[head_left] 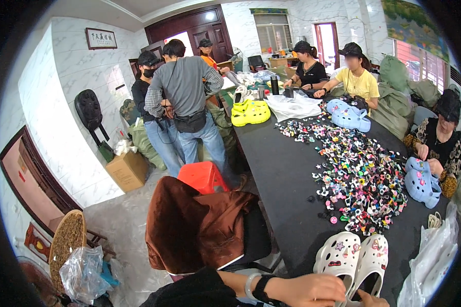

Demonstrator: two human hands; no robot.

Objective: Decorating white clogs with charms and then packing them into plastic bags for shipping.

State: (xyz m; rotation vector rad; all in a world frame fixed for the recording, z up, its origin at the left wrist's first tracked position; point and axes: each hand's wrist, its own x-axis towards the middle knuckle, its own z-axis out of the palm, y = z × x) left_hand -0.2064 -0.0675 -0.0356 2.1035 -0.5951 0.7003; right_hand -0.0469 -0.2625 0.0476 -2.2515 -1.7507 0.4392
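At the table's near edge stands a pair of white clogs, a left clog [335,257] and a right clog [373,254], side by side with toes pointing away from me. Small charms sit on their uppers: a star, a red bow-like piece and pink ones. My left hand [310,290], with a pale bangle and black band at the wrist, is closed at the left clog's heel opening, its fingers curled over the rim. My right hand [372,301] shows only in part at the lower edge, its fingers at the right clog's opening, gripping there; the rest is cut off.
A large heap of colourful shoe charms [356,174] spreads over the black table [276,179]. Clear plastic bags [429,256] lie at right. A person [443,138] handles a blue clog [421,182]. Farther off are a yellow-green clog [250,112] and a brown-draped chair [194,225].
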